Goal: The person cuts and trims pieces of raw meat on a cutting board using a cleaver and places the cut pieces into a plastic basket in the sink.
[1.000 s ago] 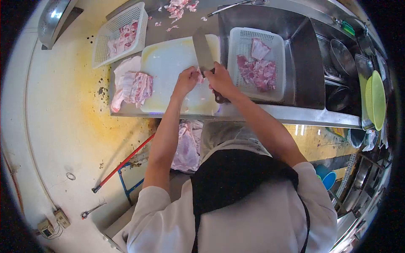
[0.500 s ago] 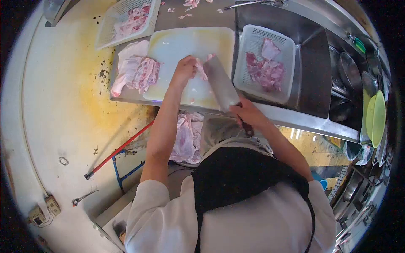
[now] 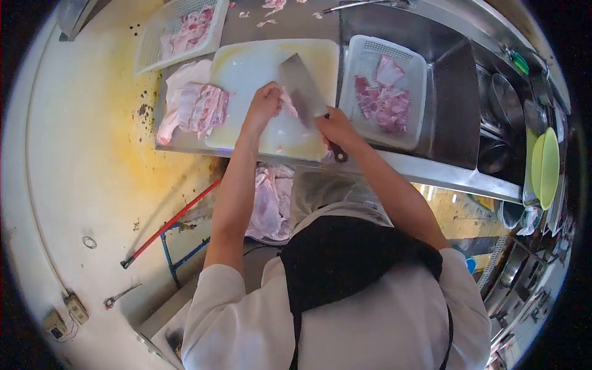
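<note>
Head view, center top: we've got a grey steel counter (image 3: pixel 296 28) w/ a big white cutting board (image 3: pixel 243 71) on it. Upper right of center, a white perforated plastic basket (image 3: pixel 421 102) w/ pink meat pcs; upper left, a 2nd white plastic basket (image 3: pixel 147 52), also w/ meat. Left of the board, approx. at its edge, a thick slab of raw pink meat (image 3: pixel 200 110). Mid-board, a wide steel cleaver (image 3: pixel 299 83), dark handle wrapped by our R hand (image 3: pixel 338 128). Our L hand (image 3: pixel 264 105) is curled, pinching a thin pale-pink meat strip (image 3: pixel 287 105) mid-board, just L of the blade; blade contact: can't tell. Risks, in our judgement: wet meat could slip from the L grip, or a greasy handle could twist, swinging the edge toward our L fingertips. Loose bits on the board could also make the strip slide.
</note>
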Demonstrator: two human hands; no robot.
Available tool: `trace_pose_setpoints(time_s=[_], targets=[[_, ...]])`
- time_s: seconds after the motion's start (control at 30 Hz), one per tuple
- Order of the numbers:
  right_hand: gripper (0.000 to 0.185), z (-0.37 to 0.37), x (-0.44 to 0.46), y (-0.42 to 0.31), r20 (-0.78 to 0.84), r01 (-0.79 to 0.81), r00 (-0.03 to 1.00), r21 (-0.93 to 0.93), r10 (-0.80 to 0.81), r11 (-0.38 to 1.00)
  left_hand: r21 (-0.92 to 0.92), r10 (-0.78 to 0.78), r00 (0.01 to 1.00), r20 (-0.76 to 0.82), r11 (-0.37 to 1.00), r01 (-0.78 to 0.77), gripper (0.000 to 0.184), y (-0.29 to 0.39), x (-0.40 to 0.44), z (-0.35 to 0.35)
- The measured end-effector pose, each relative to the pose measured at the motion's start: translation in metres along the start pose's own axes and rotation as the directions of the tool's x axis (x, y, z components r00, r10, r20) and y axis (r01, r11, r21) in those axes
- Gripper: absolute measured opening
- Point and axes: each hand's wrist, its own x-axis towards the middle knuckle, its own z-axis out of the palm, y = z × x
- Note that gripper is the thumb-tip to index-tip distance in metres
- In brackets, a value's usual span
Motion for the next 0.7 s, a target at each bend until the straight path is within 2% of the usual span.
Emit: trace_pose_setpoints(time_s=[0.07,0.1,0.17,0.2,0.27,0.33,0.43,0.53,0.6,0.63,0.67,0.7], targets=[[0.027,-0.002,-0.012,0.005,0.026,-0.031,0.999,-0.121,0.034,0.992,-0.162,-0.028,0.999,0.04,0.986,0.034,0.021,-0.002,0.005,-0.002],[0.027,-0.004,-0.023,0.005,0.034,-0.043,0.998,-0.178,0.05,0.983,-0.175,-0.009,1.0,0.013,0.984,0.012,0.021,-0.001,0.002,-0.004],[0.027,-0.016,-0.046,0.005,0.192,-0.132,0.964,-0.25,0.183,0.959,-0.196,0.031,0.999,-0.026,0.98,-0.036,0.021,0.011,-0.001,-0.005],[0.028,-0.02,-0.054,0.025,0.201,-0.12,0.964,-0.26,0.175,0.958,-0.221,0.07,0.997,-0.036,0.972,-0.076,0.022,0.022,-0.001,-0.009],[0.03,-0.03,-0.078,0.045,0.209,-0.119,0.961,-0.29,0.184,0.95,-0.271,0.142,0.988,-0.059,0.95,-0.153,0.025,0.052,-0.006,-0.031],[0.035,-0.04,-0.104,0.028,0.205,-0.13,0.958,-0.323,0.203,0.938,-0.31,0.214,0.976,0.023,0.93,-0.197,0.019,0.094,-0.024,-0.051],[0.028,-0.056,-0.132,-0.005,0.114,-0.159,0.973,-0.296,0.2,0.942,-0.417,0.387,0.919,0.077,0.849,-0.323,0.015,0.159,-0.06,-0.05],[0.043,-0.063,-0.127,-0.001,-0.018,0.057,0.998,-0.302,-0.065,0.951,-0.571,0.524,0.845,0.105,0.728,-0.38,0.016,0.188,-0.049,-0.039],[0.04,-0.064,-0.11,0.002,-0.042,0.11,0.99,-0.381,-0.136,0.918,-0.664,0.61,0.78,0.142,0.643,-0.382,0.016,0.185,0.029,-0.035],[0.038,-0.061,-0.106,0.005,-0.05,0.135,0.984,-0.419,-0.172,0.898,-0.44,0.459,0.884,0.088,0.814,-0.379,0.021,0.157,0.085,-0.04],[0.038,-0.054,-0.105,0.009,-0.051,0.172,0.977,-0.371,-0.205,0.912,-0.192,0.315,0.949,-0.015,0.931,-0.312,0.027,0.113,0.127,-0.046],[0.038,-0.047,-0.103,0.01,-0.055,0.217,0.967,-0.324,-0.247,0.921,0.335,0.406,0.913,0.045,0.854,-0.397,0.034,0.068,0.141,-0.046]])
